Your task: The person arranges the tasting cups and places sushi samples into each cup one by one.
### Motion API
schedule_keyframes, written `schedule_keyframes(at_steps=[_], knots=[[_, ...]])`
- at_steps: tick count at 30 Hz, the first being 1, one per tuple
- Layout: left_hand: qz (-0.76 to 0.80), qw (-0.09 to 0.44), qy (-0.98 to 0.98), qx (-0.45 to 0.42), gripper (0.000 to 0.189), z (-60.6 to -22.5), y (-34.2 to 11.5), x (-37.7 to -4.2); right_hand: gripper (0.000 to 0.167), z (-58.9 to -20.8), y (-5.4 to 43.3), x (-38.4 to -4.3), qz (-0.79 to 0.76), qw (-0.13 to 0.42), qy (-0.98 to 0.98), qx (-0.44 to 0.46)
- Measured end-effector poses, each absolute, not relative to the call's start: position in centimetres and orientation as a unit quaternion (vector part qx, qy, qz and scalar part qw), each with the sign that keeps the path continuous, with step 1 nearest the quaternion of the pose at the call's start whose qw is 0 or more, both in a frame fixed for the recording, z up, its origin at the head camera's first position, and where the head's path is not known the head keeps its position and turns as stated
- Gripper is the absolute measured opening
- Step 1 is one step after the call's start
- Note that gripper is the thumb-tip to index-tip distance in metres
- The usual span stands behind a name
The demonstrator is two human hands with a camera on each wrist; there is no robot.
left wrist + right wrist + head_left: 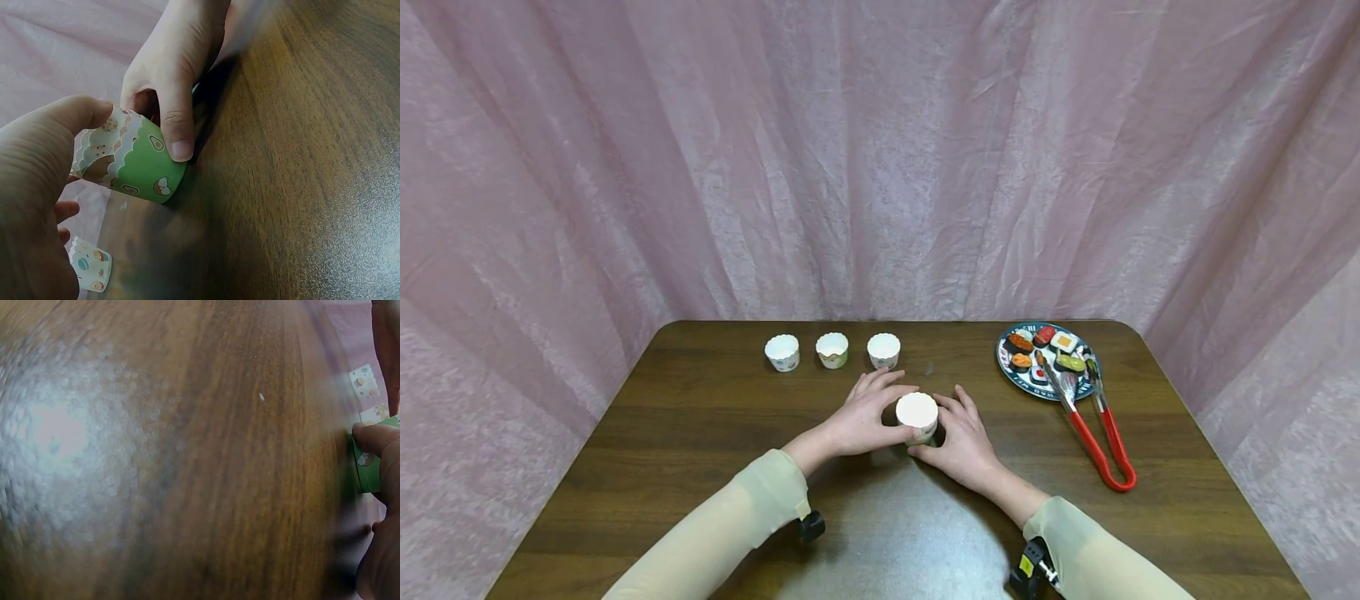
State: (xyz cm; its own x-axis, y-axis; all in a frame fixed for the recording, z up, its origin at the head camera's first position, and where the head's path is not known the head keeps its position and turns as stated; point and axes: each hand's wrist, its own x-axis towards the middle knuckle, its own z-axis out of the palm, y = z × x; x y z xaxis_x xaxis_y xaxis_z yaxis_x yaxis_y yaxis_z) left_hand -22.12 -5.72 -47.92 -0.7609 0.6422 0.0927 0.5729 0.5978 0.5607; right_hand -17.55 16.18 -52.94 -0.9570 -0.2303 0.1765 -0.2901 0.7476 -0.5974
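Between two hands (867, 418) (964, 444), one stack (917, 413); beyond, three cups (782, 353) (832, 351) (883, 351).

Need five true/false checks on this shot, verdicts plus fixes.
1. Three paper cups stand in a row near the far edge of the table. True.
2. The plate carries several pieces of sushi. True.
3. The tongs lie wholly off the plate. False: their metal ends reach over it.
4. In the held stack of cups, the outermost one is green. True.
5. Only the left grip touches the stack of cups. False: the right grip holds it too.
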Motion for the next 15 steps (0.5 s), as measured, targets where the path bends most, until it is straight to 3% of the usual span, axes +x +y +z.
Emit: schedule_keyframes(at_steps=[15], knots=[[0.286, 0.061, 0.893, 0.341, 0.073, -47.75, -5.92, -22.12, 0.066, -52.78, 16.65, -17.45, 0.351, 0.053, -0.924, 0.146]])
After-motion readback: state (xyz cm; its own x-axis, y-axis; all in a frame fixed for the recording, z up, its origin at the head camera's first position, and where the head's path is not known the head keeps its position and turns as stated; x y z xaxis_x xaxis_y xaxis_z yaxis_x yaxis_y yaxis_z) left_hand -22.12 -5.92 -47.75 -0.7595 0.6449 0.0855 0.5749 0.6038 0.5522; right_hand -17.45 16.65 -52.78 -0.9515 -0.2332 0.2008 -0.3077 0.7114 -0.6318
